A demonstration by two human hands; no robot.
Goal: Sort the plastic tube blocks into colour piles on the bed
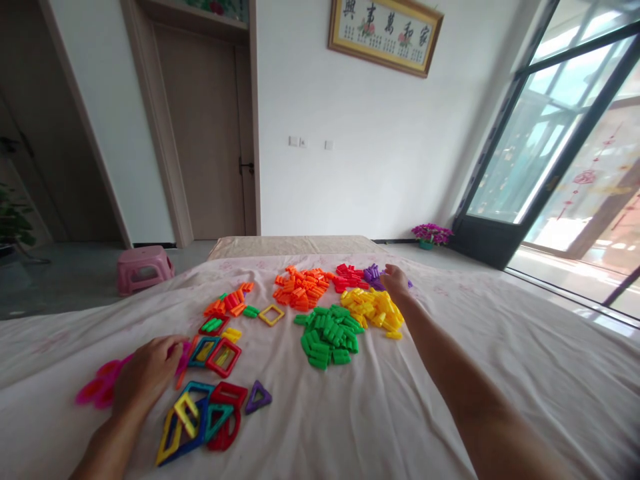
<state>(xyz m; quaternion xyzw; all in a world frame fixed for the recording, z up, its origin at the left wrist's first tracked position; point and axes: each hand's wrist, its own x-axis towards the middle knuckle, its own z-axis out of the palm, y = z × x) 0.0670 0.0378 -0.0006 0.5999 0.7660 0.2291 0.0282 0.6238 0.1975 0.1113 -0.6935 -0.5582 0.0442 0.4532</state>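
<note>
My right hand reaches to the purple pieces at the back right; its fingers are bent, and what they hold, if anything, is too small to make out. My left hand rests at the left among pink pieces, its fingers curled near the magnetic frames; anything in its grasp is hidden. Sorted piles lie mid-table: orange pieces, red pieces, yellow pieces and green pieces. A purple triangle lies beside more coloured frames at the front left.
A pale cloth covers the table. Mixed orange pieces and a yellow square frame lie left of the piles. Beyond the table stand a pink stool at left and potted flowers at right.
</note>
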